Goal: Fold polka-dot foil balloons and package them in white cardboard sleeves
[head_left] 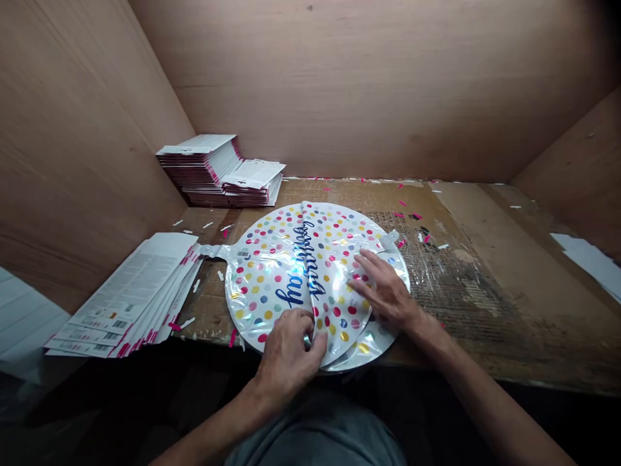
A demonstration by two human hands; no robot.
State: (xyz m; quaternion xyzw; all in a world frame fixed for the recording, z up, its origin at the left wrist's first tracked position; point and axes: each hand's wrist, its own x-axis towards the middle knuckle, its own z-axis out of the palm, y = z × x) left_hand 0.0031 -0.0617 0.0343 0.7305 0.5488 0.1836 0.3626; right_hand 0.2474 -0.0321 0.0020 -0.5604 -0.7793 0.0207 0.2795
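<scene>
Flat on the worktop lies a round white foil balloon (264, 278) with coloured dots and blue lettering, its tail pointing left. A fold runs from its far edge to its near edge, and a dotted foil layer lies over the right part. Another small tail shows at the upper right. My left hand (290, 346) is at the near end of the fold, fingers curled and thumb against the foil. My right hand (385, 288) rests on the right part with its fingers spread. What lies under my palms is hidden.
Printed card sleeves (130, 278) are fanned out at the left edge of the worktop (466, 310). Stacks of folded cards (204, 168) stand in the back left corner. White sheets (589, 262) lie far right. Pink and white scraps are scattered about. Wooden panels enclose the back and sides.
</scene>
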